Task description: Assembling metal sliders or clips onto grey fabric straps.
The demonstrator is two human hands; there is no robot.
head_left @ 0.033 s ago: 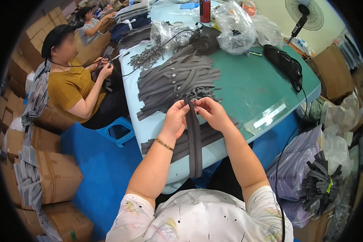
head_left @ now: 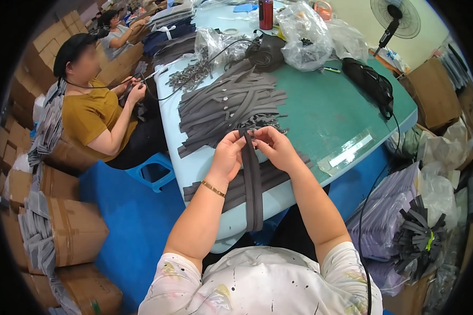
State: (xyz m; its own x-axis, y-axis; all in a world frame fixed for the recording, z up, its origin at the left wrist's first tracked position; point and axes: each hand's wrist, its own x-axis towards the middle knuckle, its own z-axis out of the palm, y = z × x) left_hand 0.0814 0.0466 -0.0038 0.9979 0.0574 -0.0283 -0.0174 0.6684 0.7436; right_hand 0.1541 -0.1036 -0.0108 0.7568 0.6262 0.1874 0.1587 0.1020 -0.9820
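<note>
A long dark grey zipper hangs down over the table's near edge, its upper end between my hands. My left hand is closed, pinching that upper end between thumb and fingers. Just right of it, my right hand pinches what looks like a small zipper slider against the zipper's end; the fingertips partly hide it. Beyond my hands lies a heap of grey zippers, with small dark sliders at its right edge. More zippers lie flat beneath my wrists.
Another pile of small metal pieces is farther back. A clear plastic bag, a black pouch and a red can stand around the table. At left a co-worker sits near cardboard boxes. A fan is at far right.
</note>
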